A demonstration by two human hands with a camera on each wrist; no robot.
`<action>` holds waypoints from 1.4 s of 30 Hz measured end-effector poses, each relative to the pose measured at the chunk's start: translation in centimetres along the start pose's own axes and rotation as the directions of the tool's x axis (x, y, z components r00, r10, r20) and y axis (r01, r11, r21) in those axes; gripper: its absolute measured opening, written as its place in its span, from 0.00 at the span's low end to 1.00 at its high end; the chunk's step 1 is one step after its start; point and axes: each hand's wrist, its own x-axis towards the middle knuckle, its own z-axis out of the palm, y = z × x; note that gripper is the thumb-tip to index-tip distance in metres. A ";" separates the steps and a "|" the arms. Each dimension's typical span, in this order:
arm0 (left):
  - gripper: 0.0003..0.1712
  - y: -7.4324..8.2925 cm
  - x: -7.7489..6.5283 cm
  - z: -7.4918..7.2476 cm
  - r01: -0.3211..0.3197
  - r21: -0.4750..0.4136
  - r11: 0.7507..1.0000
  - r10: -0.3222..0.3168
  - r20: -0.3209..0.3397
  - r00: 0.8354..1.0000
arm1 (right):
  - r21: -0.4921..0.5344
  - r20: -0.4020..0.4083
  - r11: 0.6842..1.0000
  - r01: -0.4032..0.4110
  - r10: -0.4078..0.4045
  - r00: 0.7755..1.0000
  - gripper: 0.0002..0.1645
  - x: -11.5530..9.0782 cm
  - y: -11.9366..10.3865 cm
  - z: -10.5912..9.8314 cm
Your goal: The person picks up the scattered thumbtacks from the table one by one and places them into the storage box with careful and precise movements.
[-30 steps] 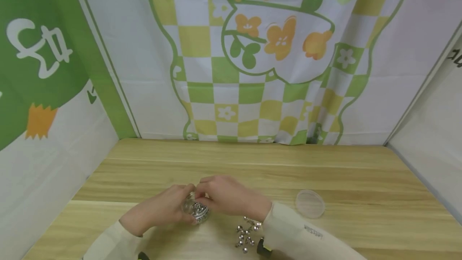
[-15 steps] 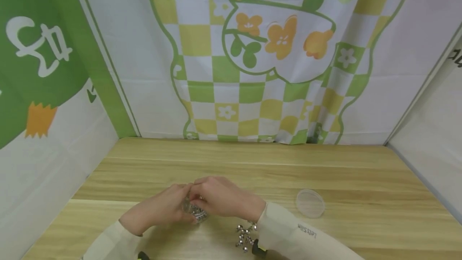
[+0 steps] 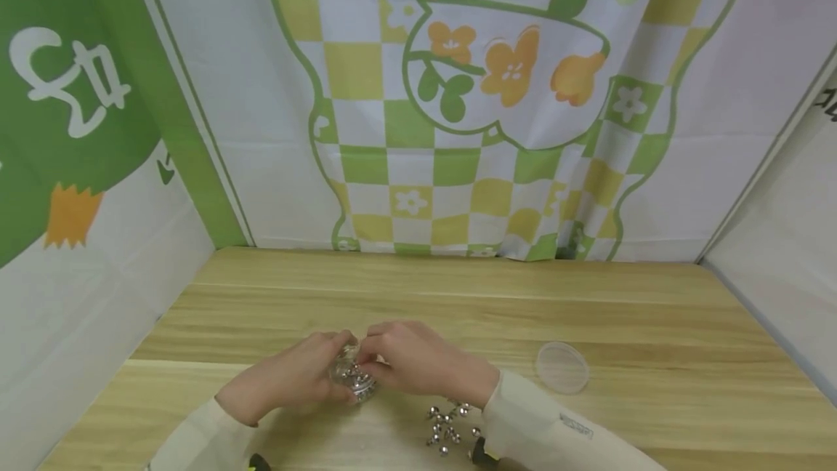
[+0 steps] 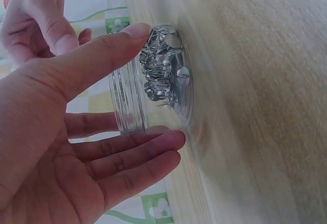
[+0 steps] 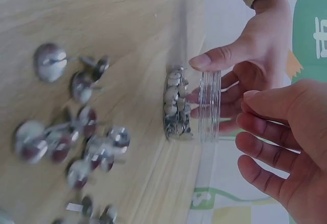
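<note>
A round clear plastic jar (image 4: 130, 99) stands on the table, partly filled with silver thumbtacks (image 4: 161, 66). My left hand (image 3: 294, 376) holds it from the left, thumb on one side of the wall and fingers on the other. Just over the jar's open mouth is my right hand (image 3: 418, 358). In the right wrist view its fingers (image 5: 260, 183) are loosely bent, and the thumb lies close to the index finger with nothing visible between them. More thumbtacks (image 3: 443, 427) lie scattered on the table below the right forearm.
A round translucent lid (image 3: 562, 368) lies flat on the wooden table (image 3: 458, 282), right of the right forearm. Printed cloth curtains (image 3: 405, 166) hang behind the table and along its sides. The right sleeve (image 3: 549, 427) passes close by the loose thumbtacks.
The right hand first moved left over the jar's mouth, then drew back slightly to the right. The left hand and the jar stayed in place.
</note>
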 end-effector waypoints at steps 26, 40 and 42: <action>0.42 0.6 -0.2 0.0 0.084 -0.017 0.996 -0.084 0.012 0.996 | 0.055 -0.026 0.989 -0.140 0.141 0.990 0.02 -10.8 2.4 -2.5; 0.42 0.7 -0.2 0.0 0.096 0.007 0.995 -0.096 -0.001 0.995 | 0.044 -0.006 0.987 -0.155 0.155 0.988 0.05 -13.6 2.6 -3.0; 0.42 0.8 -0.2 0.1 0.108 0.009 0.994 -0.108 0.002 0.994 | 0.044 -0.004 0.987 -0.154 0.155 0.988 0.05 -13.8 2.7 -2.9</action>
